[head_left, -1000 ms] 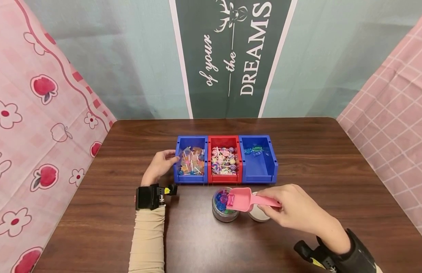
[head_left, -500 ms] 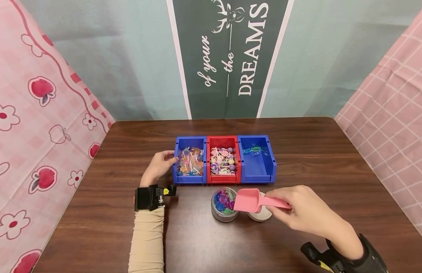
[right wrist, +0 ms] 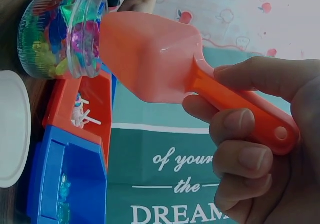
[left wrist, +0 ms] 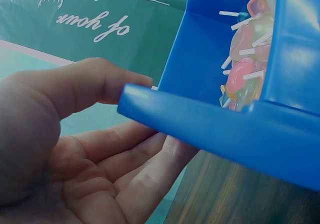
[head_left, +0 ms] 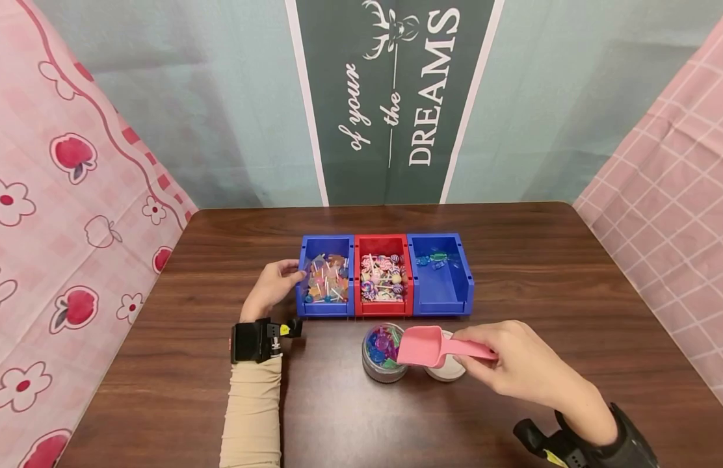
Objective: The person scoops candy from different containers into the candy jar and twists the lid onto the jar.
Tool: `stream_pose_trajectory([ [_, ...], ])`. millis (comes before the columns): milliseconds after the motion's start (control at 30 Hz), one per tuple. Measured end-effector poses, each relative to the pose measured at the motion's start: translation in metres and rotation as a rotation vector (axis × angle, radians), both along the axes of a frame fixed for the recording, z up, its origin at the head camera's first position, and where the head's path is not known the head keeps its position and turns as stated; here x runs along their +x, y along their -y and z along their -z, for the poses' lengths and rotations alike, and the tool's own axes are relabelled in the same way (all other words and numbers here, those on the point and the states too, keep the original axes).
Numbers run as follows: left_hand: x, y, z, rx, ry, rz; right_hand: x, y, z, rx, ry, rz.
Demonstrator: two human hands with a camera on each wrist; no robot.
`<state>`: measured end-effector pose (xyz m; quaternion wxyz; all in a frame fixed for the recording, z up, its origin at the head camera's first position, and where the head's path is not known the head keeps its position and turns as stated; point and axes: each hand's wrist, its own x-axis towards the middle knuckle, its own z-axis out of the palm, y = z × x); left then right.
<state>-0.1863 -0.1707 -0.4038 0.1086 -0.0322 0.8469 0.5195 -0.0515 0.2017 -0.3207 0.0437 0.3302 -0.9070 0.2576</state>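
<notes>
My right hand (head_left: 522, 361) grips the handle of a pink scoop (head_left: 422, 346), whose front lip is at the mouth of a round clear jar (head_left: 381, 376). Nothing lies in the scoop's pan. Shiny pieces in blue, purple and green fill the jar, seen through its side in the right wrist view (right wrist: 60, 39). With thumb and fingers on either side of its wall, my left hand (head_left: 272, 286) holds the left blue bin (head_left: 326, 310). That bin contains lollipop-like pieces (left wrist: 242, 77) on white sticks.
A red bin (head_left: 383, 309) of small swirled lollipops adjoins the left bin. On its right, another blue bin (head_left: 446, 289) has a few blue and green pieces at the back. Beside the jar lies a white round lid (head_left: 449, 372), partly under the scoop. Fabric hangs behind the table.
A pink piece has left the scoop, which now shows a bare pan. The right hand and scoop have shifted slightly right. My left hand stays at the bin.
</notes>
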Motion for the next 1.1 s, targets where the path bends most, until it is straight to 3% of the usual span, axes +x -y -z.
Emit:
stream_pose_trajectory([
  [167,0.002,0.000,-0.001,-0.003,0.017,-0.005,-0.007,-0.006,0.003,-0.036,-0.094,0.051],
  [333,0.002,0.001,0.000,-0.006,0.018,-0.003,-0.020,-0.012,0.011,-0.031,-0.176,0.183],
  [533,0.004,0.001,0.000,-0.003,0.018,-0.006,-0.032,-0.016,0.024,-0.015,-0.167,0.340],
  [800,0.002,0.002,0.000,-0.003,0.023,-0.007,-0.044,-0.017,0.038,-0.035,-0.111,0.452],
  [1100,0.000,0.001,0.000,0.001,0.023,0.001,-0.056,-0.011,0.053,-0.055,-0.127,0.555],
])
